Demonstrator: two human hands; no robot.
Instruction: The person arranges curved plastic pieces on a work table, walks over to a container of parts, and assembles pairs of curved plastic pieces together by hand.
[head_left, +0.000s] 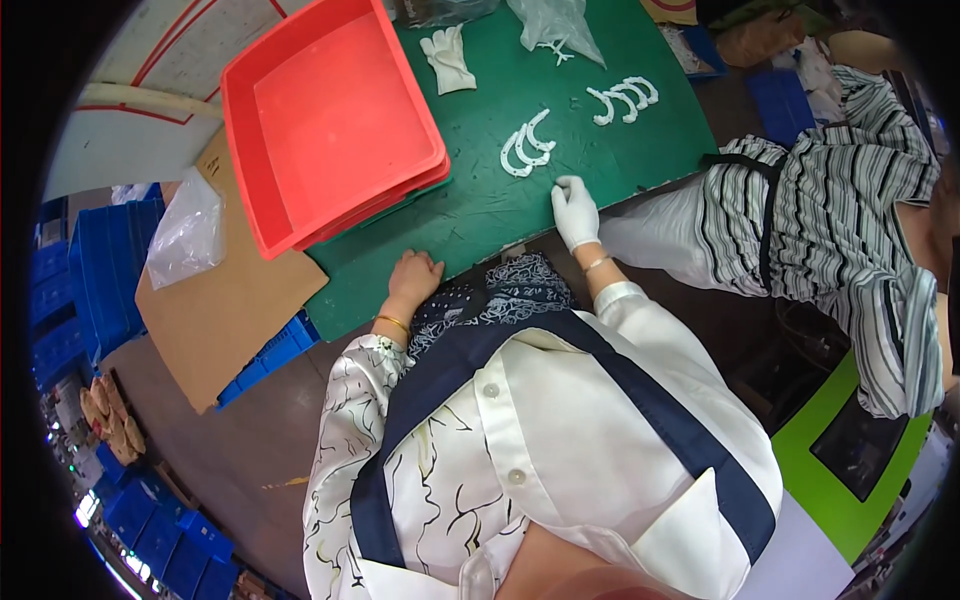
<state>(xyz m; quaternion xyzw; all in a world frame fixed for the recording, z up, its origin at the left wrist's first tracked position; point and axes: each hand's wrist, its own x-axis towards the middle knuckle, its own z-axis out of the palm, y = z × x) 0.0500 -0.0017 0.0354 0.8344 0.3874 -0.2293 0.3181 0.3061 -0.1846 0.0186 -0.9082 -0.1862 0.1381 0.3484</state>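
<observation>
I have the gloved right hand half-curled at the green surface's near edge, white arcs at its 11 o'clock, more arcs at 1. The bare left hand rests loosely curled, red tray at its 11. I can't tell whether either grips.

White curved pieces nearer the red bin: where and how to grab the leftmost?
Probably pinch the leftmost curved piece at mid-bend, coming from above and left: its outer curve faces left, while the other pieces in its group lie to its right.
</observation>
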